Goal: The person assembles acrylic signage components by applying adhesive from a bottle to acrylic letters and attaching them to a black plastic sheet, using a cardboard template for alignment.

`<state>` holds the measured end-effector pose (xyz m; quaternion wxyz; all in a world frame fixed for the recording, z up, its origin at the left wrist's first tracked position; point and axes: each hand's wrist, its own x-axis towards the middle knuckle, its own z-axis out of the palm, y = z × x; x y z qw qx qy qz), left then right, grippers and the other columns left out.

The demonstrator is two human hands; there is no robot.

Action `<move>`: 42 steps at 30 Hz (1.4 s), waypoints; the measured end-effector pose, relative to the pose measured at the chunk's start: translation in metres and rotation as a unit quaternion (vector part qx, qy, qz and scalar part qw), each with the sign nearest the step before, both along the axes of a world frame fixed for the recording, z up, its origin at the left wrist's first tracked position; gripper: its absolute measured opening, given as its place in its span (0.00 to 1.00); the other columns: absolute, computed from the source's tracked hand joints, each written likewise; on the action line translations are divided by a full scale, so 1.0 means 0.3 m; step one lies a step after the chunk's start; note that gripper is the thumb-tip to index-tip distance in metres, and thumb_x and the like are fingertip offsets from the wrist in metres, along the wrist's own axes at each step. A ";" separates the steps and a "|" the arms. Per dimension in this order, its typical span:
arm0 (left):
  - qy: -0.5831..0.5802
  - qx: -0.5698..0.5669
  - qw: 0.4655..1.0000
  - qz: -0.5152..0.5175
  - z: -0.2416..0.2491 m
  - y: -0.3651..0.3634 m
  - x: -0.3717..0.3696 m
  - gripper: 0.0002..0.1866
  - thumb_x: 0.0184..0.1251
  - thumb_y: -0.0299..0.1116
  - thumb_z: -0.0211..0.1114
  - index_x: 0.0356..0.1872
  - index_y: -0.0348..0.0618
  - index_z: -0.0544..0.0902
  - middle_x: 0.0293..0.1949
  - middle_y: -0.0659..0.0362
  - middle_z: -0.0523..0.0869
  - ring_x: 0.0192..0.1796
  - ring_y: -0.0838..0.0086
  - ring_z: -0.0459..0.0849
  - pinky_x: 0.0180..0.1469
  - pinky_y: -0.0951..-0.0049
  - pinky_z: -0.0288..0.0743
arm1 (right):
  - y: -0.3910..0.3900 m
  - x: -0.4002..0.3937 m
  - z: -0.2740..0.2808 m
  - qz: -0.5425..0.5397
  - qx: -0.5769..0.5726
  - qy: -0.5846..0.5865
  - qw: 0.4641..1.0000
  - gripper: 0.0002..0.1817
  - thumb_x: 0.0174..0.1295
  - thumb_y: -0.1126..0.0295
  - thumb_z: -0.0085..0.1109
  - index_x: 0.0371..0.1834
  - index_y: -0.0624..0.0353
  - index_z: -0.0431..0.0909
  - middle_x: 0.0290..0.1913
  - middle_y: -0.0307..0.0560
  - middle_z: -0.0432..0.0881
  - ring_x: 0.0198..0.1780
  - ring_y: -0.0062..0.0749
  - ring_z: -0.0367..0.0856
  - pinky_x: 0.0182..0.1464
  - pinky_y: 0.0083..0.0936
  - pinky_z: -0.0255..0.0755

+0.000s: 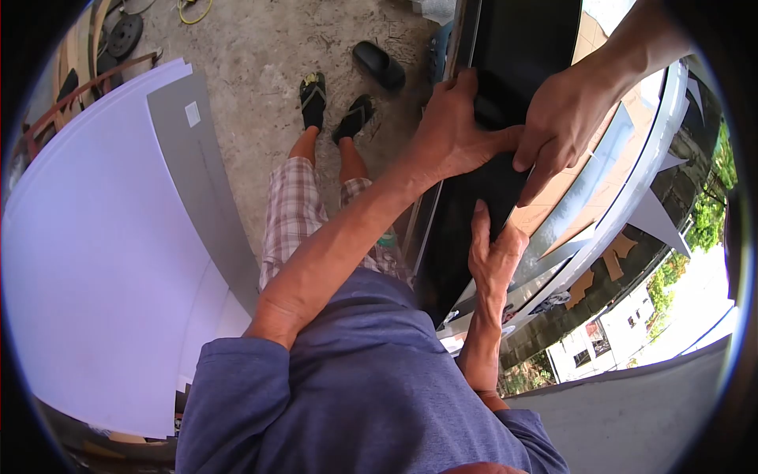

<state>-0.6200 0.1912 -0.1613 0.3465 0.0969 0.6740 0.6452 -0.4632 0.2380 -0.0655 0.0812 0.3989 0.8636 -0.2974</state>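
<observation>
A long, glossy black panel (466, 225) runs along the edge of a work surface. My left hand (458, 130) lies across it, fingers bent over the near side and thumb stretched toward the far edge. Closer to my body, my right hand (497, 257) grips the far edge; its thumb rests on the black face and its other fingers are mostly hidden. Another person's hand (560, 126) reaches in from the upper right, fingers bent at the same far edge, meeting my left thumb.
Beyond the panel lies a glossy surface (608, 174) with tan and bluish reflections. Large pale sheets (95, 237) stand on my left, beside a grey strip (193, 146). A loose black slipper (379, 65) lies on the concrete floor (245, 47) near my feet. Cut cardboard pieces (616, 254) are at right.
</observation>
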 end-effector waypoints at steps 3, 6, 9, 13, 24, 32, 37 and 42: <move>0.015 -0.041 0.999 -0.013 -0.005 0.019 0.000 0.53 0.36 0.63 0.85 0.49 0.20 0.74 0.46 0.36 0.83 0.53 0.47 0.85 0.52 0.57 0.81 | 0.006 0.013 -0.020 0.020 0.018 0.045 0.999 0.06 0.69 0.73 0.60 0.41 0.65 0.83 0.24 0.51 0.82 0.24 0.40 0.80 0.32 0.33 0.73; 0.004 -0.068 0.997 -0.042 0.030 0.013 -0.005 0.49 0.44 0.62 0.83 0.57 0.28 0.78 0.48 0.41 0.89 0.53 0.55 0.89 0.56 0.63 0.82 | 0.003 0.004 -0.010 0.011 0.007 0.035 0.999 0.06 0.69 0.73 0.60 0.41 0.65 0.83 0.24 0.51 0.82 0.24 0.40 0.80 0.32 0.34 0.73; -0.026 0.018 0.999 -0.026 0.054 0.011 -0.025 0.54 0.41 0.65 0.83 0.60 0.27 0.76 0.50 0.44 0.88 0.55 0.57 0.88 0.57 0.63 0.82 | 0.007 0.005 -0.008 0.003 -0.002 0.029 1.000 0.05 0.68 0.74 0.61 0.41 0.64 0.83 0.24 0.54 0.82 0.24 0.45 0.81 0.32 0.35 0.73; -0.054 0.027 0.998 -0.026 0.060 0.017 -0.025 0.55 0.41 0.62 0.84 0.62 0.27 0.75 0.52 0.44 0.87 0.57 0.58 0.87 0.59 0.65 0.80 | 0.010 0.023 -0.016 -0.005 -0.015 0.023 1.000 0.05 0.67 0.75 0.61 0.42 0.64 0.82 0.26 0.59 0.82 0.25 0.53 0.82 0.32 0.38 0.74; -0.069 0.073 0.995 0.001 0.078 0.042 -0.026 0.48 0.43 0.55 0.85 0.58 0.27 0.77 0.47 0.47 0.90 0.51 0.64 0.90 0.56 0.67 0.81 | 0.108 0.072 0.020 -0.093 -0.225 0.110 0.964 0.30 0.76 0.47 0.52 0.58 0.69 0.79 0.43 0.59 0.87 0.44 0.42 0.87 0.43 0.32 0.79; -0.071 0.048 0.996 -0.038 0.108 0.043 -0.035 0.47 0.48 0.60 0.80 0.59 0.27 0.78 0.52 0.46 0.86 0.57 0.63 0.84 0.61 0.66 0.77 | 0.434 0.083 -0.333 -0.302 -0.106 0.346 0.882 0.39 0.64 0.68 0.72 0.73 0.70 0.62 0.66 0.58 0.72 0.53 0.33 0.82 0.47 0.28 0.86; -0.060 0.039 0.997 -0.040 0.101 0.050 -0.032 0.51 0.46 0.63 0.80 0.61 0.26 0.77 0.53 0.43 0.85 0.58 0.60 0.84 0.63 0.65 0.76 | 0.518 -0.018 -0.401 -0.309 -0.049 0.338 0.888 0.37 0.62 0.65 0.75 0.72 0.63 0.69 0.54 0.49 0.78 0.44 0.24 0.80 0.34 0.18 0.83; -0.071 0.042 0.996 -0.035 0.117 0.054 -0.034 0.53 0.44 0.65 0.79 0.62 0.26 0.76 0.54 0.43 0.84 0.59 0.60 0.83 0.63 0.65 0.76 | 0.567 -0.048 -0.432 -0.356 -0.040 0.268 0.894 0.27 0.63 0.63 0.74 0.64 0.57 0.79 0.33 0.37 0.81 0.34 0.19 0.78 0.32 0.17 0.80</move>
